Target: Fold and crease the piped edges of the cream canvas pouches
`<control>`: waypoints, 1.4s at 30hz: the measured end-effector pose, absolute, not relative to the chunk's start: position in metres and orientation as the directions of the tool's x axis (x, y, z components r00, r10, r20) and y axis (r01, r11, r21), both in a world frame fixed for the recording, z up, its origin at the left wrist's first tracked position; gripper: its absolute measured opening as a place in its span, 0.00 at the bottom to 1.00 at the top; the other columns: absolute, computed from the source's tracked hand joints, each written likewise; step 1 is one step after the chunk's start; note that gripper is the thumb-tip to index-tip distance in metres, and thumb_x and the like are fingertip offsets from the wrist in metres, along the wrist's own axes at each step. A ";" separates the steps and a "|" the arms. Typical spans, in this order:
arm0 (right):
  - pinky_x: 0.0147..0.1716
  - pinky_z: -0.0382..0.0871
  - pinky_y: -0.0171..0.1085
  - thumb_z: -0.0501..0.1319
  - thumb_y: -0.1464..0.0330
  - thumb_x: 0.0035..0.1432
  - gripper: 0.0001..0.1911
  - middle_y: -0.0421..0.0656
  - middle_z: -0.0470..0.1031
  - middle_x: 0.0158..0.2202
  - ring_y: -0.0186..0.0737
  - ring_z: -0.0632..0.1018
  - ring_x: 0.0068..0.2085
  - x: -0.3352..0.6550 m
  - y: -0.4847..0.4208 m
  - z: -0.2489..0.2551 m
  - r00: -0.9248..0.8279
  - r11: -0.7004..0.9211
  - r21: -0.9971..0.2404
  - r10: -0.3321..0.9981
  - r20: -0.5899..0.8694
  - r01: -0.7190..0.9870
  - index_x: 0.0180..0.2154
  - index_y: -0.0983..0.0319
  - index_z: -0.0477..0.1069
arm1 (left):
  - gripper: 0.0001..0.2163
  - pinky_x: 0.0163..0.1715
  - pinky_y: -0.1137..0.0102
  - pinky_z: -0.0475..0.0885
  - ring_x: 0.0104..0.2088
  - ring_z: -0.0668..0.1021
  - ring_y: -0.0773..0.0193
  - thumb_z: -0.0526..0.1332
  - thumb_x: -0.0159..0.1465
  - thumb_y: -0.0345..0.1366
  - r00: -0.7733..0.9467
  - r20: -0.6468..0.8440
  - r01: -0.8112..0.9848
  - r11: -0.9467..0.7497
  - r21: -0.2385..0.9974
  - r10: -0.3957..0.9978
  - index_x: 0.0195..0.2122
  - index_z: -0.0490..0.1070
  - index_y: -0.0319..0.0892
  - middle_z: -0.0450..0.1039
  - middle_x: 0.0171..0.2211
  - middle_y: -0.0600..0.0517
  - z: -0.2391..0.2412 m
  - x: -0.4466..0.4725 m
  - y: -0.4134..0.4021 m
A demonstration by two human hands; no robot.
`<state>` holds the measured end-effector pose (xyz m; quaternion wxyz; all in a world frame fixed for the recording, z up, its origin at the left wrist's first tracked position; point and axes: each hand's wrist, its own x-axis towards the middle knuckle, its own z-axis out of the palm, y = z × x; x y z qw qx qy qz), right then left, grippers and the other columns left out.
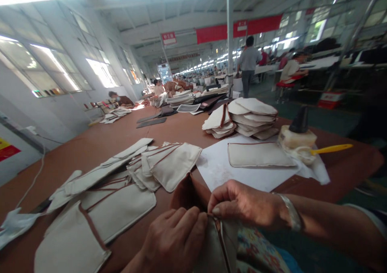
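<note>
Two hands on one thing: grips a cream-and-brown stitched pouch [213, 249] at the near edge of the brown surface [181, 127], beside a floral cloth [256, 249]. Holds the pouch low with the left hand [173, 240], fingers curled over the cream side, tips hidden. Pinches the top edge with the right hand [244, 204], thumb against bent forefinger, silver-coloured bangle [292, 213] round the wrist. Just behind the left knuckles, a folded brown panel [185, 193] standing up; down the cream side, a brown-edged slit, too blurred to call zip or seam.

To the left, flat cream pieces [121, 212] with brown edging, spread and overlapping. Past the right hand, a white sheet [216, 170], and on it a rectangular cream panel [256, 155] lying flat. Just beside the panel, a squat pale container [294, 138] with a black cone [299, 119] on top, and a yellow handle [332, 149] jutting rightward. Behind the sheet, stacked cream pieces [252, 117]. Farther off, a person in a grey shirt [249, 60], standing.
</note>
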<state>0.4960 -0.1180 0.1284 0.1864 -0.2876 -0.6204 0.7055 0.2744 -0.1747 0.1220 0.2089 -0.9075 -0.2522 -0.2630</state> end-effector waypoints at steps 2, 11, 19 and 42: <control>0.30 0.59 0.32 0.67 0.59 0.53 0.18 0.44 0.73 0.29 0.32 0.68 0.29 0.495 -0.119 0.128 -0.765 -0.205 -0.976 0.615 -0.189 0.076 0.35 0.70 0.76 | 0.06 0.26 0.68 0.72 0.26 0.76 0.61 0.58 0.64 0.25 0.695 0.595 0.606 -0.774 -0.184 0.403 0.41 0.71 0.35 0.76 0.29 0.48 0.120 0.278 -0.175; 0.29 0.59 0.31 0.68 0.61 0.50 0.17 0.42 0.73 0.27 0.31 0.67 0.27 0.494 -0.120 0.125 -0.771 -0.199 -0.978 0.613 -0.174 0.063 0.34 0.70 0.77 | 0.08 0.19 0.70 0.60 0.19 0.69 0.64 0.54 0.62 0.22 0.639 0.593 0.666 -0.738 -0.110 0.489 0.31 0.63 0.43 0.65 0.22 0.53 0.116 0.287 -0.176; 0.23 0.53 0.28 0.65 0.66 0.51 0.11 0.37 0.69 0.24 0.27 0.63 0.24 0.498 -0.117 0.130 -0.751 -0.122 -0.976 0.623 -0.217 0.182 0.34 0.68 0.77 | 0.07 0.27 0.74 0.63 0.25 0.70 0.68 0.52 0.66 0.24 0.500 0.546 0.602 -0.723 0.338 0.672 0.34 0.67 0.40 0.67 0.27 0.53 0.124 0.277 -0.175; 0.30 0.59 0.31 0.66 0.63 0.51 0.13 0.41 0.71 0.28 0.32 0.68 0.29 0.495 -0.124 0.135 -0.744 -0.225 -0.967 0.624 -0.238 0.121 0.33 0.68 0.75 | 0.10 0.30 0.69 0.68 0.27 0.72 0.64 0.61 0.59 0.21 0.593 0.661 0.548 -0.832 0.087 0.460 0.39 0.74 0.38 0.76 0.28 0.50 0.144 0.277 -0.177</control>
